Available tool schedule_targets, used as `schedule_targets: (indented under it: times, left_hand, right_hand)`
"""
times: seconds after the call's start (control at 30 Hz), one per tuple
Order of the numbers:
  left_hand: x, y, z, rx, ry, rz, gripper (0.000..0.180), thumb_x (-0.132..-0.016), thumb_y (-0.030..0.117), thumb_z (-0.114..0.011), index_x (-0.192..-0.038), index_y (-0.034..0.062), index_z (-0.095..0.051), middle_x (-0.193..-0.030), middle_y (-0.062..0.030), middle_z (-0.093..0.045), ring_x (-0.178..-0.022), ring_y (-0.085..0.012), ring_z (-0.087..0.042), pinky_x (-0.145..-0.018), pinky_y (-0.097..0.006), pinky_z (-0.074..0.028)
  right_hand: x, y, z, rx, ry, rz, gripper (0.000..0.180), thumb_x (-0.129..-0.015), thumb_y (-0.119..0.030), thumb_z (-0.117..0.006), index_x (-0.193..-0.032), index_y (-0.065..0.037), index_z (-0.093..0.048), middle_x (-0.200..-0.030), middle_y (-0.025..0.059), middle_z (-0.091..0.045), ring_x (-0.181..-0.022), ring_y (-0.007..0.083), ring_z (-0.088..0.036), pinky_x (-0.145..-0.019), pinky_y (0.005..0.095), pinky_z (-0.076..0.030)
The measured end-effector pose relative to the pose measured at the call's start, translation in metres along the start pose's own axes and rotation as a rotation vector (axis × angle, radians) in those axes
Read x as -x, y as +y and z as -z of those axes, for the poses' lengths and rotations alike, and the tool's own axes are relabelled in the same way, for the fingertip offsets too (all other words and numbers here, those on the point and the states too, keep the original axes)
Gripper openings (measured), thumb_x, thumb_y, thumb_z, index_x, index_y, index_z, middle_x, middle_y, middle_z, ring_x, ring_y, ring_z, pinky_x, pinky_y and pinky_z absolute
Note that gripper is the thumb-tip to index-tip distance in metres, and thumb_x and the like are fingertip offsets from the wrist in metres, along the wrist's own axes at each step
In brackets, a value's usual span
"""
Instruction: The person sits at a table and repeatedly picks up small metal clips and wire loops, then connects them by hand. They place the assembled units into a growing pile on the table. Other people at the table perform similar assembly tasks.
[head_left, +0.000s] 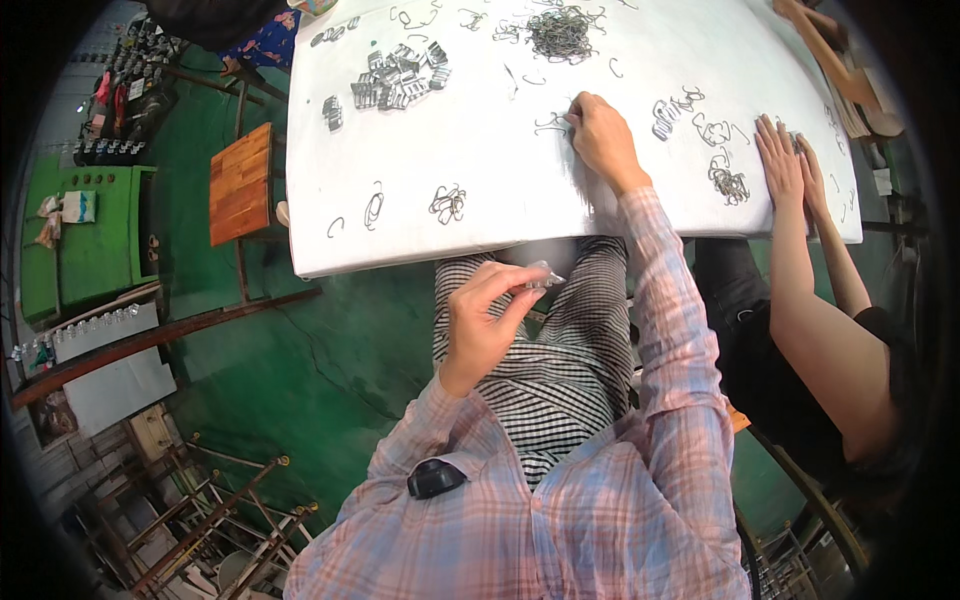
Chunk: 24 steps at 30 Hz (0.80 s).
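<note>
My left hand (478,325) is raised over my lap, just off the table's front edge. Its thumb and fingers pinch a small clear plastic packet (541,274) whose contents I cannot make out. My right hand (606,142) rests on the white tabletop (480,200) with fingertips pressed together. A few thin metal hooks (550,125) lie against those fingertips; what is between them is hidden. Farther off is a dense heap of dark metal hooks (562,35). To its left sits a pile of small filled packets (398,80).
Loose hooks (447,203) lie in a small cluster near the front edge. At right, a co-worker's hands (785,165) rest on the table beside another hook pile (728,182). A wooden stool (241,183) stands left of the table, and other arms (830,55) reach in at far right.
</note>
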<state>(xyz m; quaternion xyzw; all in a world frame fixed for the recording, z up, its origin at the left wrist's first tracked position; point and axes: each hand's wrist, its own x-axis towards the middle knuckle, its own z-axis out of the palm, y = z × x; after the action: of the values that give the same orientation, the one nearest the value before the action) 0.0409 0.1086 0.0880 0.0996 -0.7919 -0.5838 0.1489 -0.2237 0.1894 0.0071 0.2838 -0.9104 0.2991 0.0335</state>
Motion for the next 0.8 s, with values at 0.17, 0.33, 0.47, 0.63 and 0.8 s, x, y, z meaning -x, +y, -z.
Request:
schedule_targets:
  times: [0.17, 0.33, 0.47, 0.63, 0.8]
  left_hand:
    - [0.005, -0.014, -0.004, 0.127, -0.027, 0.129, 0.026, -0.082, -0.009, -0.064, -0.107, -0.0023, -0.068, -0.101, -0.0101, -0.067, -0.091, -0.0146, -0.064, -0.082, -0.026, -0.053]
    - [0.002, -0.005, -0.008, 0.269, 0.016, 0.186, 0.026, -0.085, -0.01, -0.062, -0.11, -0.0055, -0.065, -0.105, -0.0123, -0.065, -0.096, -0.017, -0.064, -0.084, -0.027, -0.056]
    - [-0.001, -0.003, -0.01, 0.273, 0.069, 0.173, 0.028, -0.084, -0.011, -0.063, -0.111, -0.0058, -0.064, -0.105, -0.013, -0.065, -0.097, -0.018, -0.065, -0.083, -0.027, -0.057]
    - [-0.003, 0.001, -0.013, 0.132, 0.066, 0.11, 0.028, -0.083, -0.011, -0.065, -0.11, -0.0054, -0.065, -0.103, -0.0118, -0.065, -0.096, -0.017, -0.065, -0.083, -0.026, -0.057]
    - [-0.005, 0.002, -0.015, 0.207, 0.09, 0.133, 0.026, -0.081, -0.007, -0.067, -0.107, -0.0018, -0.068, -0.099, -0.0095, -0.067, -0.089, -0.0149, -0.066, -0.077, -0.026, -0.057]
  right_hand:
    - [0.056, -0.028, 0.045, -0.586, 0.012, -0.167, 0.009, -0.087, -0.007, -0.063, -0.089, 0.001, -0.067, -0.076, 0.0106, -0.067, -0.068, 0.0171, -0.063, -0.062, 0.0285, -0.049]
    - [0.123, -0.075, 0.098, -0.991, -0.123, -0.438, 0.01, -0.085, -0.008, -0.07, -0.085, 0.002, -0.068, -0.071, 0.0025, -0.066, -0.061, 0.0064, -0.058, -0.057, 0.02, -0.046]
    - [0.148, -0.084, 0.106, -0.789, -0.062, -0.237, 0.005, -0.079, -0.002, -0.072, -0.082, -0.001, -0.068, -0.073, 0.0024, -0.066, -0.063, 0.0084, -0.055, -0.054, 0.023, -0.043]
    - [0.149, -0.097, 0.105, -0.567, 0.024, -0.061, 0.007, -0.075, 0.001, -0.071, -0.08, -0.002, -0.067, -0.074, 0.0057, -0.064, -0.064, 0.0156, -0.056, -0.054, 0.0259, -0.044]
    - [0.148, -0.089, 0.093, -0.675, 0.056, 0.048, 0.008, -0.075, 0.002, -0.071, -0.081, -0.003, -0.068, -0.078, 0.005, -0.064, -0.071, 0.0178, -0.058, -0.063, 0.0281, -0.046]
